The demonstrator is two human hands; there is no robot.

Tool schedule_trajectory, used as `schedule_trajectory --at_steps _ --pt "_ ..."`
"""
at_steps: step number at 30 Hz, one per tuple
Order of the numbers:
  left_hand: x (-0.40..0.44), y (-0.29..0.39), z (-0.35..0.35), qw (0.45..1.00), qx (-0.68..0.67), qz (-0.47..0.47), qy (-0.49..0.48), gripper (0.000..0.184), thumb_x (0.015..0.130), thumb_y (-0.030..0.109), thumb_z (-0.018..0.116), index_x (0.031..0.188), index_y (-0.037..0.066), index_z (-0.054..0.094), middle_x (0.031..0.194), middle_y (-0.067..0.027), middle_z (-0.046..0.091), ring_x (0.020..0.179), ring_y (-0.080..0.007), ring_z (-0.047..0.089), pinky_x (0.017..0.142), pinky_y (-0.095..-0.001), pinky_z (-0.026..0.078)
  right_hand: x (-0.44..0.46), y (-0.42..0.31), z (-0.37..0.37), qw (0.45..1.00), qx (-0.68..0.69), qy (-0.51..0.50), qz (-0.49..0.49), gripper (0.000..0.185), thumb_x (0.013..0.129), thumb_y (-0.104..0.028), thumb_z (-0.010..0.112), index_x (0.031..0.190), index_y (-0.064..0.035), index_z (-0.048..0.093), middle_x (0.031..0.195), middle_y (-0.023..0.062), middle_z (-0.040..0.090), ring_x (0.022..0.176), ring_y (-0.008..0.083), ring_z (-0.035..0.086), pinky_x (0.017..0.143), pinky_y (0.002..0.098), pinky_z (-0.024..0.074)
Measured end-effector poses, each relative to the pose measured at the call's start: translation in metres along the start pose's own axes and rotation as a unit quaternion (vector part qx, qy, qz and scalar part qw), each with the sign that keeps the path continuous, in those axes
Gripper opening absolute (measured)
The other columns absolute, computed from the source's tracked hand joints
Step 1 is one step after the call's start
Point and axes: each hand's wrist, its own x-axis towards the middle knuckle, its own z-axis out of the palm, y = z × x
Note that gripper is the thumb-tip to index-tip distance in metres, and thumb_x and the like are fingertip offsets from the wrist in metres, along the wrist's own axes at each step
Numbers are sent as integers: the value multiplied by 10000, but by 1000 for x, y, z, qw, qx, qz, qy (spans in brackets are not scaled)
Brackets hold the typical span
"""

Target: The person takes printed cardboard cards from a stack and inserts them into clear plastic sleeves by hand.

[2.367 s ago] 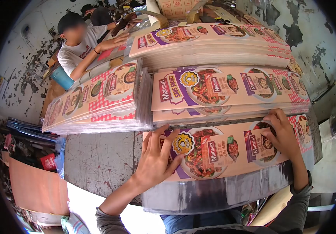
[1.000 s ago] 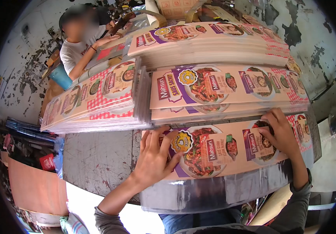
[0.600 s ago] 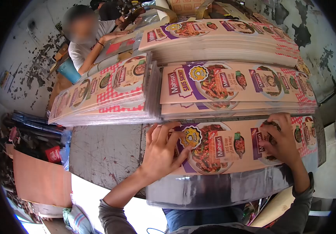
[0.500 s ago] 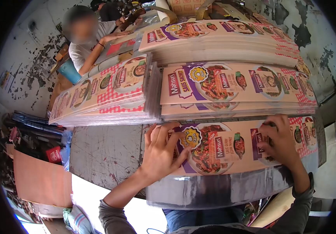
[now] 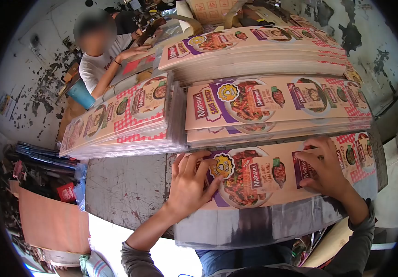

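Observation:
A long printed sauce-sachet sheet (image 5: 282, 173) lies across the table in front of me, with food pictures and a red checked pattern. Clear plastic (image 5: 249, 226) sticks out along its near edge; whether the sheet lies on it or inside it I cannot tell. On the sheet's left end rests my left hand (image 5: 189, 184), fingers and thumb apart. Toward the right end, my right hand (image 5: 327, 171) touches the print with bent, spread fingers. Just behind stands a stack of the same printed sheets (image 5: 277, 104), and to its left another stack with glossy plastic edges (image 5: 120, 117).
Farther back rises a taller sheet stack (image 5: 259, 57), with a cardboard box (image 5: 215, 11) behind it. Scratched grey tabletop (image 5: 116, 184) shows at the left. Another person (image 5: 99, 64) leans on the far left side beside a blue container (image 5: 81, 93).
The view has shifted slightly. My right hand has slid a little left across the sheet with its fingers still bent; my left hand stays at the left end.

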Motion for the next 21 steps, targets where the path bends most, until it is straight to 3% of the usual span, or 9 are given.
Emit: schedule_trajectory --at_steps 4,10,13,15,19,21 --pt "0 0 0 1000 -1 3 -2 360 778 265 673 1036 41 559 1119 -124 519 1050 -297 495 972 -454 311 -1 3 5 999 -29 -16 -29 587 635 -470 699 1064 -92 567 1125 121 462 1005 313 449 839 449 359" --pt "-1 0 2 1000 -26 2 -1 393 782 260 670 1074 32 540 1166 -159 517 1085 -319 504 963 -445 331 -1 1 8 999 -21 -28 38 558 637 -414 721 1049 -74 560 1116 124 464 990 307 460 837 432 364" --pt "1 0 0 1000 -16 3 2 387 757 211 689 1060 24 538 1195 -177 521 1089 -337 515 967 -462 352 -1 4 9 998 4 30 62 540 642 -396 725 1041 -70 564 1111 122 462 991 305 460 843 426 362" --pt "1 -1 1 999 -32 -6 -12 391 759 220 688 1062 24 538 1203 -173 518 1089 -334 514 973 -463 346 -1 5 8 999 -6 -30 22 541 649 -409 722 1040 -70 566 1099 123 467 988 311 463 842 426 361" --pt "1 -2 0 1000 -12 3 -5 395 761 229 687 1064 25 538 1207 -169 517 1087 -333 515 975 -464 342 1 3 2 1000 10 9 -3 546 655 -429 716 1042 -72 569 1088 122 474 987 313 466 848 429 357" --pt "0 -2 -1 1000 -20 8 -7 400 761 236 686 1068 27 537 1204 -166 518 1086 -328 514 977 -464 337 3 0 4 996 1 -66 -61 569 667 -478 691 1044 -69 570 1081 116 481 986 314 469 841 450 352"
